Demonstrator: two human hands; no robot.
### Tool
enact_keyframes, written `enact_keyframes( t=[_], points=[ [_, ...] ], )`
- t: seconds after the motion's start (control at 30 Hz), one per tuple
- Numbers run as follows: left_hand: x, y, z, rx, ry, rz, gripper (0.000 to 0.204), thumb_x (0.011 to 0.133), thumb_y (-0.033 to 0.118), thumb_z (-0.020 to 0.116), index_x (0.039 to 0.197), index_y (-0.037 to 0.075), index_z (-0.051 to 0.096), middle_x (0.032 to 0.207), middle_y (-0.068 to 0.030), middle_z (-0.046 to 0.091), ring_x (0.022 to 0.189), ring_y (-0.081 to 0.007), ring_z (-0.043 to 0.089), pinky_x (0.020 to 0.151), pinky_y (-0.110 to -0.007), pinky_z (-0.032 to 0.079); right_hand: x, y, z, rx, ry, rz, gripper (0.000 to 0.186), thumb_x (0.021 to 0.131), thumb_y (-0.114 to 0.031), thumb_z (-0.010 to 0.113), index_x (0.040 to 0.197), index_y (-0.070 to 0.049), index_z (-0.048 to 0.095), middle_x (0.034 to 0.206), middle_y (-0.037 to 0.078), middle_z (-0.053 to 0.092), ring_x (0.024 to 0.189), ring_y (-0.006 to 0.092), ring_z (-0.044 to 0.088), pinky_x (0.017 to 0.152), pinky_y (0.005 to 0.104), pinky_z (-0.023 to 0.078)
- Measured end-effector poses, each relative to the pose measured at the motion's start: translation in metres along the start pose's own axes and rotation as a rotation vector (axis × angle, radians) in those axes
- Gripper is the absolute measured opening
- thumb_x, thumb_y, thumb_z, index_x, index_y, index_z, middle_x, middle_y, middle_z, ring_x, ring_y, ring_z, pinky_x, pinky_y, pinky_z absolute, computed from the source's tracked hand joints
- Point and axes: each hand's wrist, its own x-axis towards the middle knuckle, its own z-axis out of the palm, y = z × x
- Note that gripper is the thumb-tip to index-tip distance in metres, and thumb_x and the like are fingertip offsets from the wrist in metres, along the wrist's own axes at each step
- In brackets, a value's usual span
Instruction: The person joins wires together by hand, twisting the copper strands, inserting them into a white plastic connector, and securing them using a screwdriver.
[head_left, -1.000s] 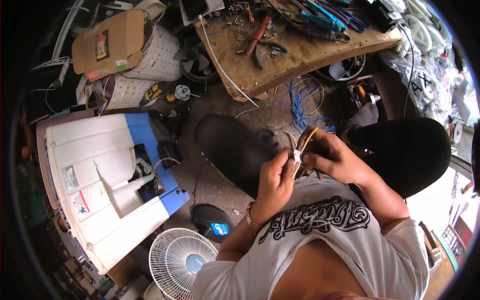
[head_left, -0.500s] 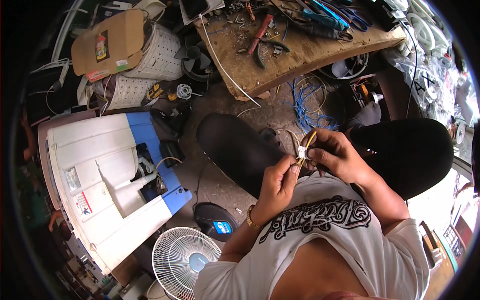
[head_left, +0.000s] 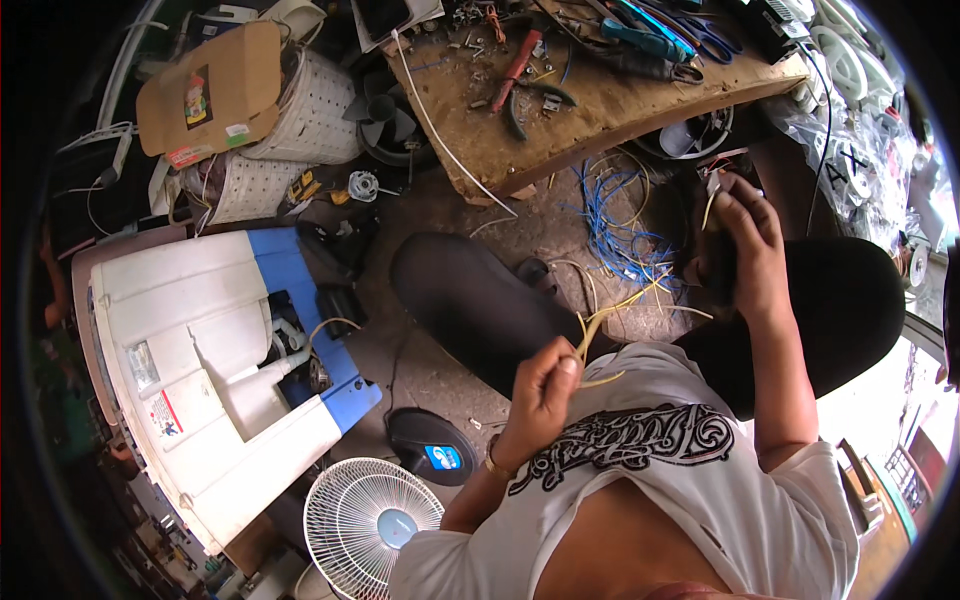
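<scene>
My left hand (head_left: pixel 545 390) is closed around a bundle of thin yellow wires (head_left: pixel 595 325), whose loose ends fan out over my lap. My right hand (head_left: pixel 745 230) is stretched forward above my right knee, fingers pinched on a small whitish piece (head_left: pixel 714 183) with a short length of yellow wire; its exact shape is too small to tell. Beyond my hands, a tangle of blue wires (head_left: pixel 615 220) lies on the floor between my legs and the wooden bench (head_left: pixel 590 115).
Pliers (head_left: pixel 515 80) and scissors (head_left: pixel 710 40) lie on the bench. A white and blue plastic housing (head_left: pixel 175 350) and a fan (head_left: pixel 370 515) are at my left. Perforated baskets (head_left: pixel 320 100) with cardboard sit back left; wrapped white parts (head_left: pixel 850 170) are stacked right.
My hands have moved apart: the right one has swung forward and up with the whitish piece, while the left keeps the yellow wires lower down, their ends now spread out.
</scene>
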Motion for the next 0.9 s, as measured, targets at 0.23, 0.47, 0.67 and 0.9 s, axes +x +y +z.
enact_keyframes(
  t=[0.23, 0.47, 0.67, 0.9],
  points=[
    [0.064, 0.003, 0.007, -0.935, 0.009, -0.18, 0.018, 0.103, 0.027, 0.047, 0.104, 0.01, 0.052, 0.079, 0.0014, 0.045, 0.07, -0.0107, 0.044, 0.065, -0.025, 0.039, -0.033, 0.034, 0.021, -0.154, -0.522, 0.094, 0.048, 0.08, -0.013, 0.08, 0.117, 0.002, 0.053, 0.102, 0.002, 0.058, 0.089, 0.0092, 0.054, 0.078, 0.0255, 0.046],
    [0.094, -0.011, 0.021, -1.13, -0.016, -0.115, 0.022, 0.099, 0.025, 0.058, 0.118, 0.015, 0.058, 0.089, 0.0011, 0.053, 0.084, -0.014, 0.051, 0.086, -0.033, 0.045, -0.041, 0.05, 0.022, -0.252, -0.328, -0.13, 0.025, 0.078, 0.002, 0.073, 0.098, 0.002, 0.058, 0.087, 0.003, 0.062, 0.086, 0.0091, 0.055, 0.08, 0.0263, 0.047],
    [0.074, -0.007, 0.03, -0.574, 0.01, 0.136, 0.03, 0.097, 0.015, 0.06, 0.123, 0.001, 0.056, 0.1, -0.004, 0.06, 0.093, -0.0156, 0.056, 0.091, -0.035, 0.046, -0.049, 0.04, 0.019, -0.302, -0.27, 0.017, 0.011, 0.084, 0.001, 0.068, 0.09, 0.002, 0.059, 0.076, 0.001, 0.059, 0.072, 0.0064, 0.048, 0.065, 0.0253, 0.043],
    [0.056, -0.006, 0.034, -0.472, -0.041, 0.114, 0.013, 0.099, 0.014, 0.056, 0.108, 0.006, 0.049, 0.1, -0.0023, 0.051, 0.09, -0.0106, 0.053, 0.081, -0.027, 0.045, -0.049, 0.036, 0.011, -0.643, -0.278, -0.525, 0.025, 0.079, -0.006, 0.074, 0.093, 0.007, 0.057, 0.076, 0.021, 0.057, 0.064, 0.0317, 0.056, 0.059, 0.037, 0.044]
  ],
)
